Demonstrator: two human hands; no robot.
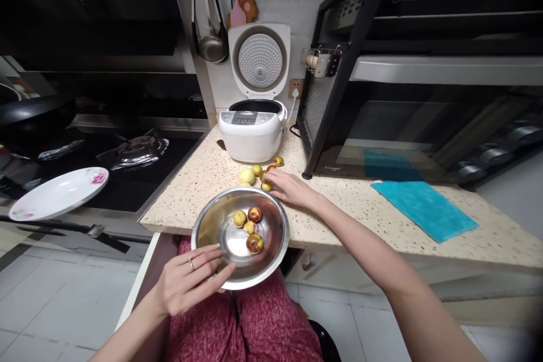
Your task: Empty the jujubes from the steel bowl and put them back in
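My left hand (193,280) grips the near rim of a steel bowl (271,260) held over my lap. Several small yellow-red fruits (249,227) lie in the bowl. My right hand (288,186) reaches over the speckled counter (203,181) to a small cluster of the same fruits (250,175), its fingers curled on one of them (266,186) next to the bowl's far rim. One more fruit (278,160) lies by the rice cooker.
A white rice cooker (252,133) with its lid up stands at the back. A black oven rack unit (424,68) fills the right. A teal cloth (426,208) lies on the counter. A white plate (59,192) rests at the stove's (127,164) edge on the left.
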